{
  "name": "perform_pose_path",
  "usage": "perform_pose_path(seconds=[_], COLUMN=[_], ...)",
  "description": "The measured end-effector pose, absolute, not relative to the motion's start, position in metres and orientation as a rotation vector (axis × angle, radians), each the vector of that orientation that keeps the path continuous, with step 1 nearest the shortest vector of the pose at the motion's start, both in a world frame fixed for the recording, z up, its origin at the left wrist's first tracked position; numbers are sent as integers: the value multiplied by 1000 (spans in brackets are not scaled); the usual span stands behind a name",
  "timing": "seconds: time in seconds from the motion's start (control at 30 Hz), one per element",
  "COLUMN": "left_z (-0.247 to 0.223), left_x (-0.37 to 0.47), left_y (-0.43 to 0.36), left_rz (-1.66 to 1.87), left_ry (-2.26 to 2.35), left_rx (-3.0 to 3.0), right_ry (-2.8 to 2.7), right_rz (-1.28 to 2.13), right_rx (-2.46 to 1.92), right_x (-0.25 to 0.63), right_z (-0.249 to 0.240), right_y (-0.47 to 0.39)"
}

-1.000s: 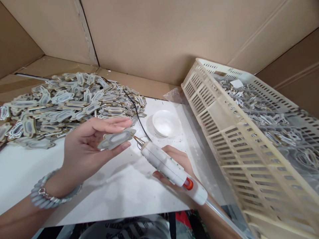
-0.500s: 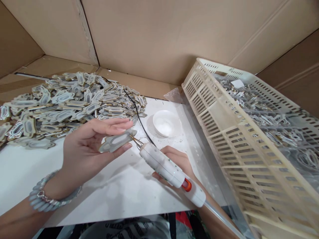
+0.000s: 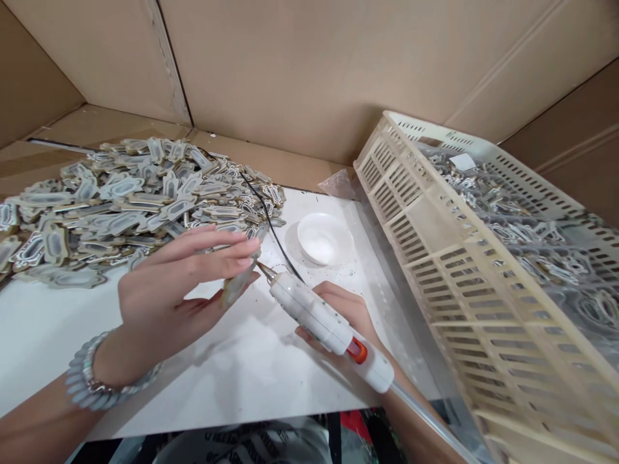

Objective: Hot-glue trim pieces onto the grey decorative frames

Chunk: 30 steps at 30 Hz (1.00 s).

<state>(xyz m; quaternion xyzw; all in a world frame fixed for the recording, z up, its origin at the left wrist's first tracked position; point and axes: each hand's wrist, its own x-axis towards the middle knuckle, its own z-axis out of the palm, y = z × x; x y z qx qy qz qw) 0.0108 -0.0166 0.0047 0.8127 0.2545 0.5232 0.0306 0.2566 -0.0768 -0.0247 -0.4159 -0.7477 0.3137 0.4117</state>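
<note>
Cardboard walls (image 3: 314, 71) box in a white worktop (image 3: 43, 335), seen from above. A grey, frame-shaped piece (image 3: 236, 287) is held above its middle by the left hand (image 3: 164, 283), which wears beaded bracelets (image 3: 89, 377). The left grip is clamped on the piece, fingers above and thumb below, the piece turned nearly edge-on; this hold seems meant to keep it steady while presenting one end to the nozzle.

The right hand (image 3: 345, 306) is mostly hidden behind a white glue gun (image 3: 314, 312), its grip closed around it. The gun slants up and leftward, apparently so its metal tip can meet the piece's far end; whether they touch, I cannot tell. A glue stick (image 3: 425, 415) juts from its rear, toward the body.

Behind the left hand spreads a heap of similar pieces (image 3: 120, 200), likely there for easy reach. A white bowl (image 3: 333, 225) sits beyond the gun, with a black cord (image 3: 275, 235) just left of it.

Room to move lies mostly at the lower left and below the hands, as far as the worktop's front edge. On the right, a tall slatted crate (image 3: 411, 222) of bagged parts limits the right elbow; at the back, heap and cardboard limit reach.
</note>
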Motion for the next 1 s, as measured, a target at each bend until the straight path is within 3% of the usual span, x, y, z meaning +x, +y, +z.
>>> perform_pose_path(seconds=[0.17,0.5,1.0], left_z=[7,1,1], left_x=[6,16,15], left_y=[-14,-14,-16], left_rz=[1485,1669,1637], left_ry=[851,806,804], left_rx=[2727,2356,2281], right_ry=[-1874,-1843,-1877], right_rz=[795,813,763], right_rx=[-1056,-1077,-1069], right_x=[255,254,254], right_z=[-25,-22,-24], right_y=[-75,-78,-78])
